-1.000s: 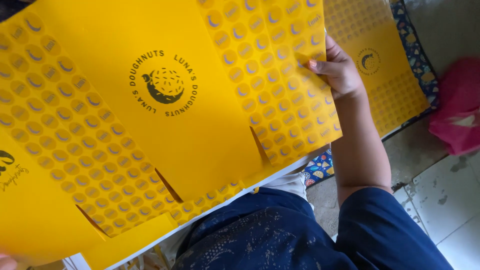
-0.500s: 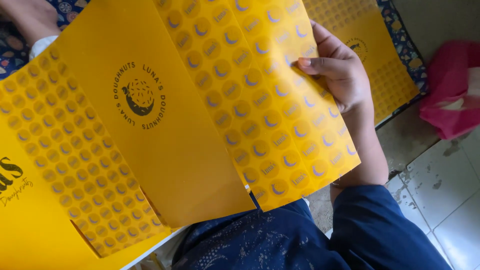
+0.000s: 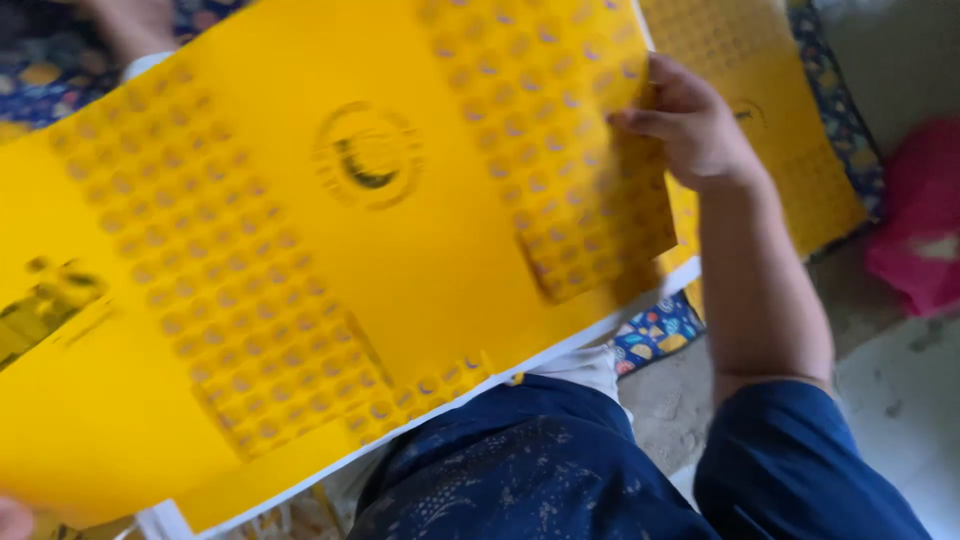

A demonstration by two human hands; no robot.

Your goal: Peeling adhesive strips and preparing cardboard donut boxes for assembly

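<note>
While held aloft — right hand (image 3: 695,130) pinching yellow cardboard sheet (image 3: 330,260)'s edge.

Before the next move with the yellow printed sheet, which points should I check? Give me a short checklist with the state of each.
1. Right hand grips the right edge of the yellow sheet, fingers over its face: ok.
2. Left hand has hold of the sheet: cannot tell, only a sliver shows at the lower left corner.
3. Sheet lies flat, uncreased: ok where visible, though the picture is blurred.
4. Sheet is kept apart from the other yellow sheets underneath: ok, it sits on top.
5. Pink object on the floor is away from the sheet: ok.
</note>
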